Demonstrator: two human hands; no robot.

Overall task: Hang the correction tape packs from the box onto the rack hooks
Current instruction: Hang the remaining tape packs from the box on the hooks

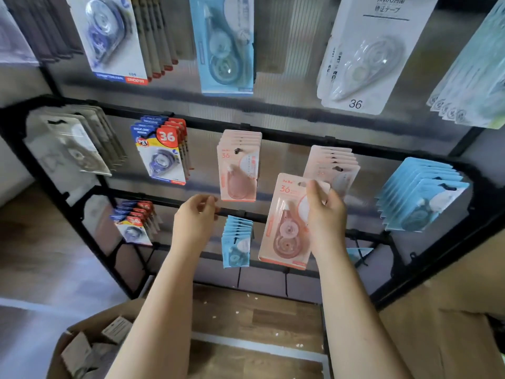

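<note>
My worry here is the hang hole: the pink pack (288, 222) sits low and at about seven o'clock from the hook (339, 169) carrying the matching pink stack (332, 170), and my thumb is close beside the slot at the card's top edge, so I judge I could miss the hook tip, or nudge the hanging cards and knock one loose. The card is also tilted, which could make the hole catch crookedly. My right hand (325, 212) pinches the pack's upper right corner, thumb on the face and fingers curled behind. My left hand (195, 217) holds nothing; its fingers are loosely curled, hovering at roughly eight o'clock from the other pink stack (239, 165), not touching it. The box (90, 348) lies at seven o'clock, low in view, well apart from both hands.
</note>
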